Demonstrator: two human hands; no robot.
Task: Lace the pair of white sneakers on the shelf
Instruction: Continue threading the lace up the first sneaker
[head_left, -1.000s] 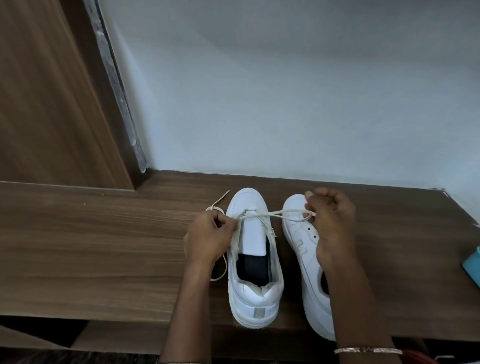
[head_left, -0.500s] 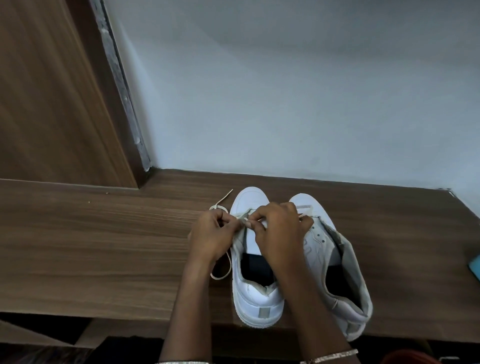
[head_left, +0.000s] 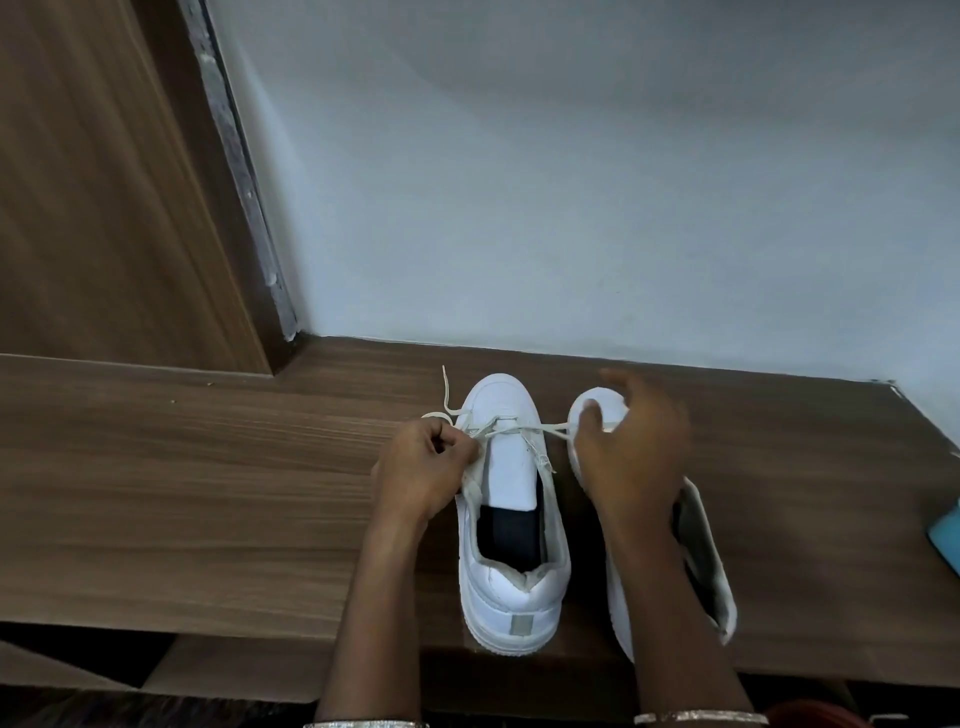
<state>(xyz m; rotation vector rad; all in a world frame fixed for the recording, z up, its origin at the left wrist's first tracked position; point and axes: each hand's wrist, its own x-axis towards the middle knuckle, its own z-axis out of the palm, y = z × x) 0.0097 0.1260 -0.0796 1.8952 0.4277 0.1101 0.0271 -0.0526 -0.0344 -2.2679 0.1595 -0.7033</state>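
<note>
Head view: two white sneakers stand side by side on a brown wooden shelf, toes toward a pale wall, heels at the near edge. The left sneaker shows whole: smooth white upper, broad white tongue lying flat, dark inside, a small grey tab on the heel. A cream lace crosses it only near the toe; the eyelets behind are bare. One end of the lace trails onto the shelf beside the toe.

The left hand sits against that shoe's left side, fingers curled and pinching the lace. The right hand is apart from it, over the toe of the right sneaker, fingers spread and blurred. The lace runs across to its thumb, but whether it is gripped there cannot be told.

The right hand and forearm hide most of the right sneaker; only the toe cap and the collar show. A blue thing is cut off at the right edge. A bangle on the right wrist is half out of frame.
</note>
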